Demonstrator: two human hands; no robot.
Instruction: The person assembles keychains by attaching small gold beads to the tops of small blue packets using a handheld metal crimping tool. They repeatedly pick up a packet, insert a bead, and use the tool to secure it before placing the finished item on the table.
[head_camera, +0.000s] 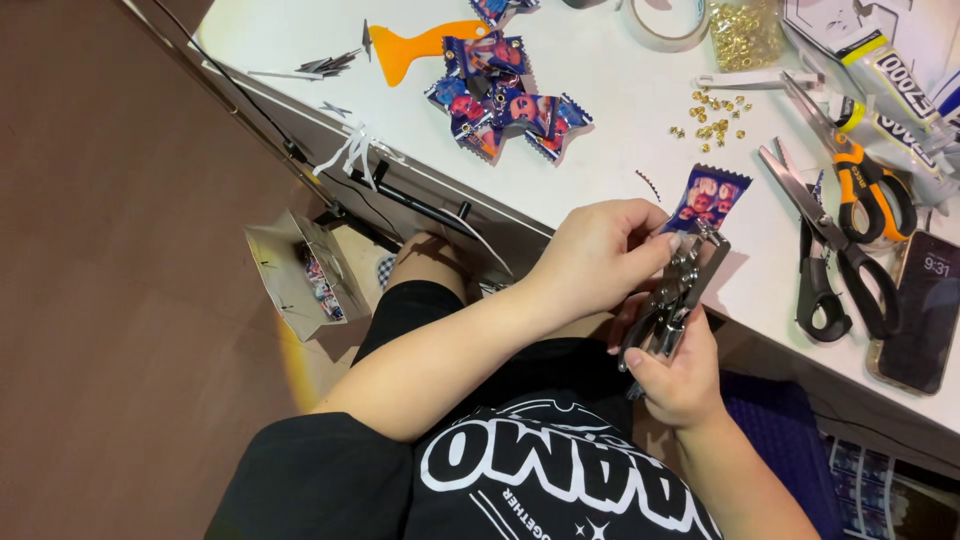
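Observation:
My left hand (598, 255) pinches the lower edge of a small blue candy wrapper (708, 196) and holds it into the jaws of metal eyelet pliers (678, 298). My right hand (678, 375) is closed around the pliers' handles from below, at the near edge of the white table (620, 100). The wrapper sticks up from the jaws over the table edge.
A pile of blue wrappers (500, 95) and an orange scraper (415, 47) lie at the back. Gold eyelets (715, 118) are scattered in the middle. Orange-handled scissors (862, 175), black scissors (830, 260) and a phone (920, 310) lie to the right. A small paper bag (300, 275) hangs on the left.

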